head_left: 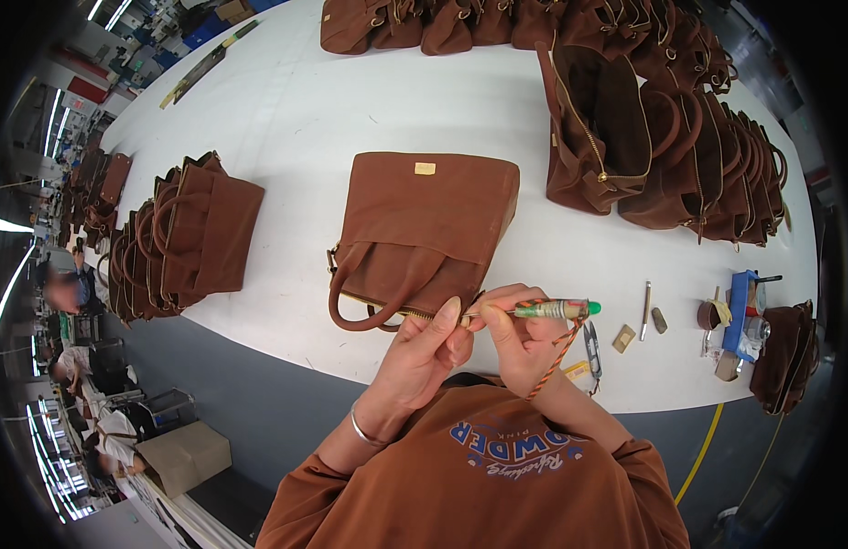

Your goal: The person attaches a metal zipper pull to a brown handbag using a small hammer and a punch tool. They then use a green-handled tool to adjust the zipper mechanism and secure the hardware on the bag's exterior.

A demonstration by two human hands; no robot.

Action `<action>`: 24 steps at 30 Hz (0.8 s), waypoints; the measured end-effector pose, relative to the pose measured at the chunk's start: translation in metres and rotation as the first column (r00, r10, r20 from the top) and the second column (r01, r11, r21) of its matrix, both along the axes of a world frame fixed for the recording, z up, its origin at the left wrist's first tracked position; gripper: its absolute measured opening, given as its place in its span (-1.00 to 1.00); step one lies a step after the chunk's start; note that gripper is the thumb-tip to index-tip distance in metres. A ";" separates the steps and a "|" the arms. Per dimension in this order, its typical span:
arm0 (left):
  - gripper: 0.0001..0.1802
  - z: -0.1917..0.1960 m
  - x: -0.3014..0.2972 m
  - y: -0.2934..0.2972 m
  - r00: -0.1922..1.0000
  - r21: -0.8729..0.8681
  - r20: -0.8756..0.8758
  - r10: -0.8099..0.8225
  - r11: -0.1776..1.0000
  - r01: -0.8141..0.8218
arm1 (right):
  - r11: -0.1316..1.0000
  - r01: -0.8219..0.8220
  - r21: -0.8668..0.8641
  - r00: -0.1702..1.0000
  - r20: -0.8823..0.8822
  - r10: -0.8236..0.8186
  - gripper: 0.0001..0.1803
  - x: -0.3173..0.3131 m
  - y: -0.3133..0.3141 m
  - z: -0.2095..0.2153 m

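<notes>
A brown leather handbag [424,206] lies on its side on the white table, its handles and zipped opening turned toward me. With my left hand [415,352] I pinch the bag's edge by the end of the gold zipper [415,313]. In my right hand [520,343] is a slim hand tool [556,309], with a thin metal shaft and a taped, green-ended handle; whether it is an awl or a screwdriver I cannot tell. Its tip meets my left fingertips, which hide the exact spot. An orange and dark cord [556,361] hangs down along my right hand.
Brown bags stand in rows at the left [204,229], the right [598,137] and the far edge. Right of my hands lie snips [592,352], a silver pen-like stick [646,306] and small blocks [623,339]. A blue bin [739,316] holds small supplies near the right edge.
</notes>
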State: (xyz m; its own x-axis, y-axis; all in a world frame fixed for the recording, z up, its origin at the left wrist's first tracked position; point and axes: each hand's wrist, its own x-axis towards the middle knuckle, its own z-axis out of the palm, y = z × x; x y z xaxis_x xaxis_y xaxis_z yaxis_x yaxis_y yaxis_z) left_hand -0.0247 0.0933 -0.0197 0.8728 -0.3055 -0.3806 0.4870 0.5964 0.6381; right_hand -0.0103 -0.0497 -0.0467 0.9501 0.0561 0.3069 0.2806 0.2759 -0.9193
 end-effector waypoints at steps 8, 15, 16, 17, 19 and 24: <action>-0.48 -0.007 0.001 -0.003 0.999 0.054 0.014 0.047 0.997 -0.047 | 0.907 0.299 -0.295 0.879 0.454 -0.143 -0.84 0.005 0.004 0.000; -0.48 -0.006 0.003 -0.004 0.994 0.270 0.112 0.000 0.962 -0.030 | 0.988 0.093 -0.125 0.988 0.132 -0.077 -0.88 0.005 0.003 -0.003; -0.48 -0.005 0.004 -0.004 0.994 0.266 0.112 0.001 0.964 -0.031 | 0.996 0.066 -0.057 0.996 0.064 -0.062 -0.89 0.005 0.003 -0.005; -0.47 -0.005 0.004 -0.004 0.994 0.262 0.112 0.006 0.964 -0.035 | 0.997 0.044 -0.069 0.998 0.048 -0.041 -0.91 0.005 0.001 -0.003; -0.46 -0.005 0.004 -0.005 0.993 0.263 0.114 0.016 0.964 -0.046 | 0.996 0.002 -0.093 1.000 0.015 -0.001 -0.93 0.006 -0.002 0.002; -0.45 -0.003 0.004 -0.005 0.996 0.246 0.080 0.035 0.968 -0.054 | 0.997 -0.071 -0.039 0.990 -0.124 0.066 -0.95 0.009 -0.004 0.009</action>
State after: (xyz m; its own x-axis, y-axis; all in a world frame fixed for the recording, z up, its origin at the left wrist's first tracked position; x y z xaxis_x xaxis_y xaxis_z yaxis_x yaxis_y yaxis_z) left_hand -0.0207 0.0885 -0.0228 0.9122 -0.1697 -0.3729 0.4089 0.4350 0.8022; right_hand -0.0012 -0.0536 -0.0375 0.9738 0.1333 0.1840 0.1467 0.2495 -0.9572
